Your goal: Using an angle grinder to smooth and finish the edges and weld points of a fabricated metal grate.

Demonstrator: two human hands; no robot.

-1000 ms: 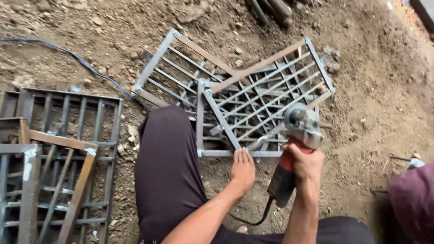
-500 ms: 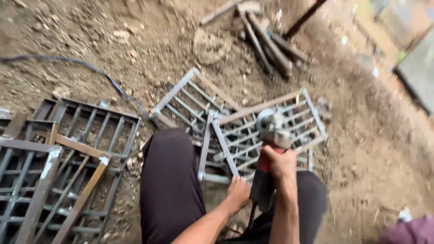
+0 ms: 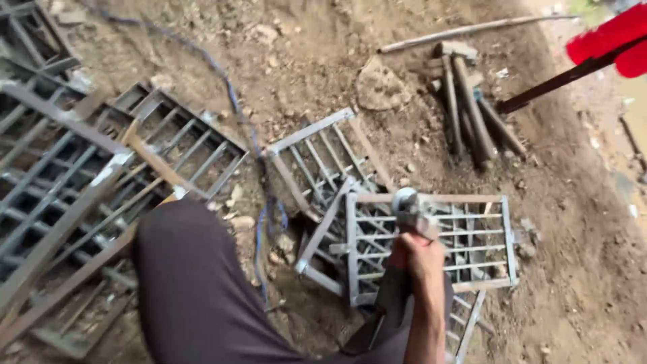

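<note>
The right hand (image 3: 419, 256) sits in the lower centre-right of the frame, its forearm rising from the bottom edge almost straight up. The fingers are curled tight round the dark body of an angle grinder (image 3: 403, 256), knuckles toward the camera, so the hand is closed fully on the tool. The grinder's grey head lies just above the fist, over the upper left part of a small metal grille (image 3: 472, 236), a rectangular frame of thin bars lying flat on the dirt (image 3: 579, 269) right of centre. Whether the disc touches the bars cannot be told through the blur. The left hand does not show anywhere in the view.

A second grille (image 3: 323, 158) lies partly beneath the first, angled toward the upper left. A blue cable (image 3: 259, 232) snakes from the top left down past the person's dark-trousered knee (image 3: 195, 283), which fills the lower left-centre. Larger metal grilles (image 3: 81, 189) are stacked along the left edge. At the upper right, a bundle of rusty long-handled tools (image 3: 472, 108) rests on the ground, and something red (image 3: 610, 37) juts in at the corner.
</note>
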